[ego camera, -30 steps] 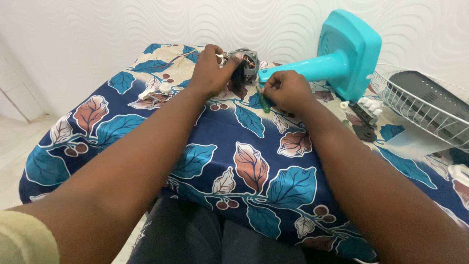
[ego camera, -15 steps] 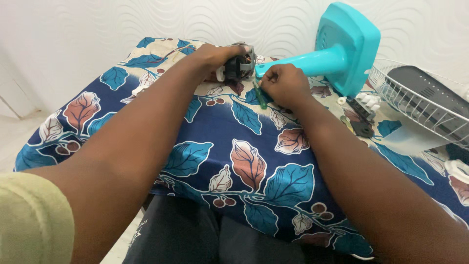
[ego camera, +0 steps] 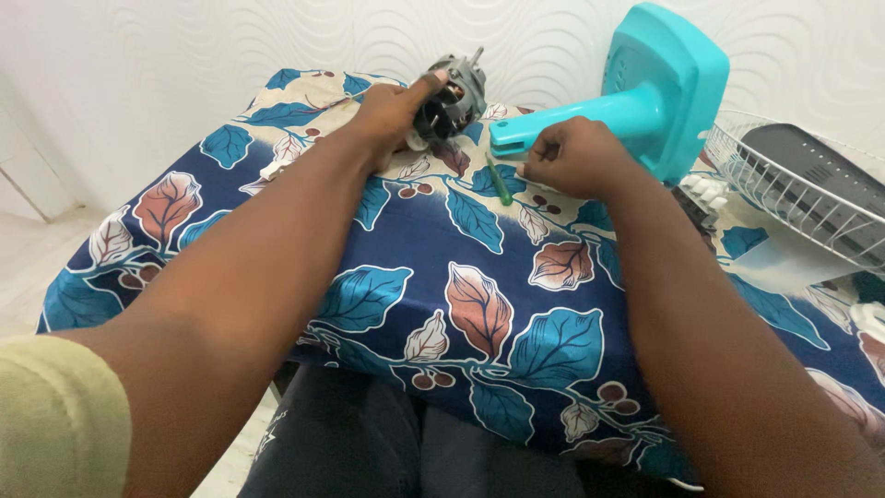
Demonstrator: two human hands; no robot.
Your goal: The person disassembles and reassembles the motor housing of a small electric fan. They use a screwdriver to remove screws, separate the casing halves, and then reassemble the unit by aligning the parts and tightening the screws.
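My left hand (ego camera: 392, 115) grips a grey fan motor (ego camera: 454, 97) with a short metal shaft, holding it up at the far side of the table. A green-handled screwdriver (ego camera: 499, 182) lies on the leaf-patterned cloth (ego camera: 479, 277) between my hands. My right hand (ego camera: 576, 157) rests on the cloth just right of the screwdriver, fingers curled, fingertips close to its handle but apart from it. Whether something small sits inside those fingers is hidden.
A turquoise fan stand and base (ego camera: 645, 92) lies on its side behind my right hand. A white wire fan guard (ego camera: 802, 198) holding a dark grey part sits at the right. A white textured wall runs close behind the table.
My left hand has lifted the motor higher and tilted it. My right hand has let go of the green screwdriver, which now lies on the cloth. The camera view shifted slightly.
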